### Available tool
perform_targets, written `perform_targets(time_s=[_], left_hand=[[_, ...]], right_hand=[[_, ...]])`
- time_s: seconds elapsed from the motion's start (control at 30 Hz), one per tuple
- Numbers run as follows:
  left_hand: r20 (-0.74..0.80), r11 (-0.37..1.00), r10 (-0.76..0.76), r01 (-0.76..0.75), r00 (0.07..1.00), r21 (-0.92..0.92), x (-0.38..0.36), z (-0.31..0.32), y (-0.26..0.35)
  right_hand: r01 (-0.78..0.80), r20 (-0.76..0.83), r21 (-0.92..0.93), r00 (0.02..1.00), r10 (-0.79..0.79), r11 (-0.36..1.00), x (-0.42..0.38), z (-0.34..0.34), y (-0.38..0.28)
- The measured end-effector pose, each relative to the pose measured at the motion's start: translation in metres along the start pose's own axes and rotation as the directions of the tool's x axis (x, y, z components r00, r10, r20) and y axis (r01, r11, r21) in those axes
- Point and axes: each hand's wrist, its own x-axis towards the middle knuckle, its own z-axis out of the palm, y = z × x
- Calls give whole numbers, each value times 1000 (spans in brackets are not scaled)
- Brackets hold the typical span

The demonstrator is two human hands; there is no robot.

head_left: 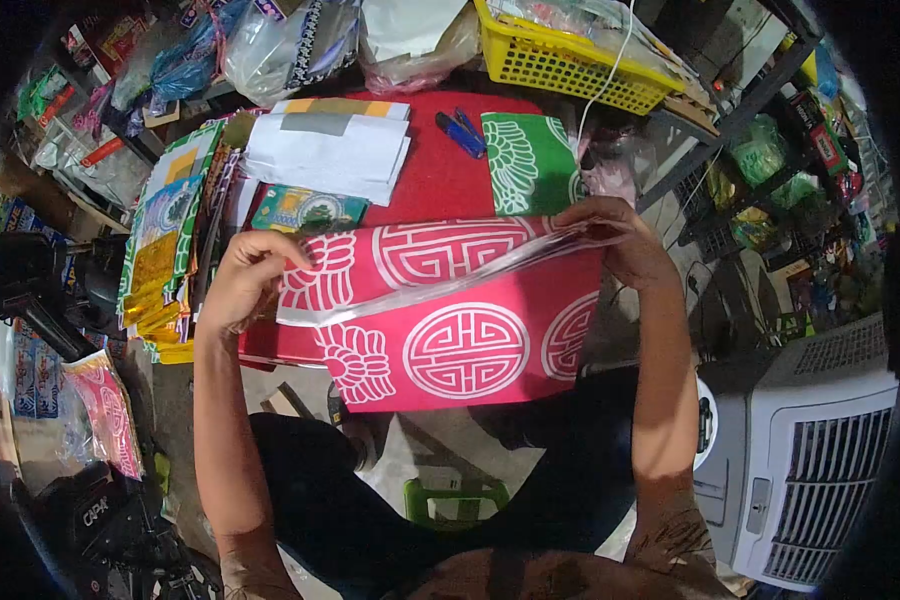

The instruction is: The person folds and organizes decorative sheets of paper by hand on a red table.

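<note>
Held apart, the left hand [248,280] and right hand [622,243] grip opposite ends of a thin, folded pink sheet with white medallions [467,352] over the near edge of the red desk [440,180], likely to straighten it.

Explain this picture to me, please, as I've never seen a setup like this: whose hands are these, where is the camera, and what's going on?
There is no robot here, just a person using two bare hands. The single picture comes from a camera worn on their head, looking forward and down. The left hand and right hand hold a folded pink patterned sheet between them. On the red surface beyond lie white papers, a small blue item and a green patterned sheet. Colourful papers are piled at the left.
</note>
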Motion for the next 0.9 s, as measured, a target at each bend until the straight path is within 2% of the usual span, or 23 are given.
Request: perform_targets(time_s=[0.1,0.13,0.2,0.23,0.27,0.4,0.5,0.6,0.7,0.77,0.87,0.9], left_hand=[[17,999,24,-24,1000,-42,1,-4,-6],[29,999,21,-22,999,40,1,-7,-4],[15,999,28,-27,1000,-41,-1,1,-2],[5,996,32,-32,999,-82,-2,4,3],[39,991,-47,52,998,-126,-5,3,9],[-42,985,-99,92,994,-144,-9,25,31],[-70,981,29,-14,997,196,-8,31,27],[-75,983,68,-54,995,174,-7,46,27],[-108,978,131,-111,985,174,-7,54,26],[-128,968,201,-177,971,175,-6,61,26],[-108,991,54,-40,993,131,-9,67,41],[-94,989,58,-44,994,145,-9,66,38]], right_hand=[[179,101,-34,979,-175,983,3,-8,9],[166,72,-84,984,-161,982,4,-9,9],[134,14,-182,991,-134,974,4,-8,7],[116,5,-153,993,-117,981,3,-5,5],[98,-4,-124,995,-100,987,3,-3,2],[115,41,39,992,-117,993,7,8,-6],[78,-209,-3,975,-77,997,3,17,-2],[45,-153,-374,982,-110,926,1,20,-6],[17,-178,-248,982,-63,969,0,26,-6],[41,-112,-238,991,-70,970,1,25,-5],[57,-85,-220,993,-77,974,2,25,-5],[58,-89,-213,993,-78,975,2,28,-6]])
